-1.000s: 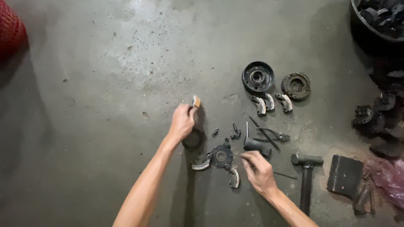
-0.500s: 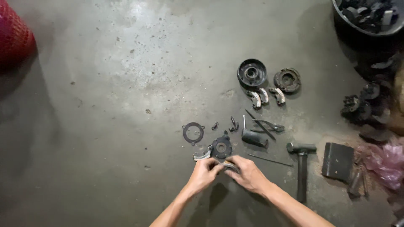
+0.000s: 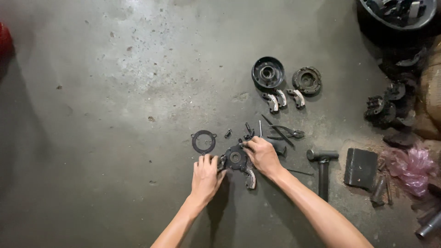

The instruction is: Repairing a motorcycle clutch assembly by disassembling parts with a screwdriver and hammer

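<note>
A dark round clutch plate [image 3: 235, 158] with curved shoes lies on the concrete floor. My left hand [image 3: 206, 177] grips its left edge with the fingertips. My right hand [image 3: 262, 155] holds its upper right edge, fingers curled on the metal. One pale curved shoe [image 3: 250, 178] sticks out below the plate. A thin black ring plate [image 3: 203, 141] lies flat just left of it, untouched.
Pliers [image 3: 285, 134], small bolts and a hammer [image 3: 322, 167] lie right of my hands. A black drum [image 3: 268, 72], another round clutch part [image 3: 307, 80] and three loose shoes [image 3: 285, 98] sit farther back. A dark metal block [image 3: 360, 168], pink plastic [image 3: 409, 165] and a parts tub [image 3: 397, 11] are at right.
My left hand set the ring plate down on the floor and came back to the clutch plate. Both hands now grip the plate.
</note>
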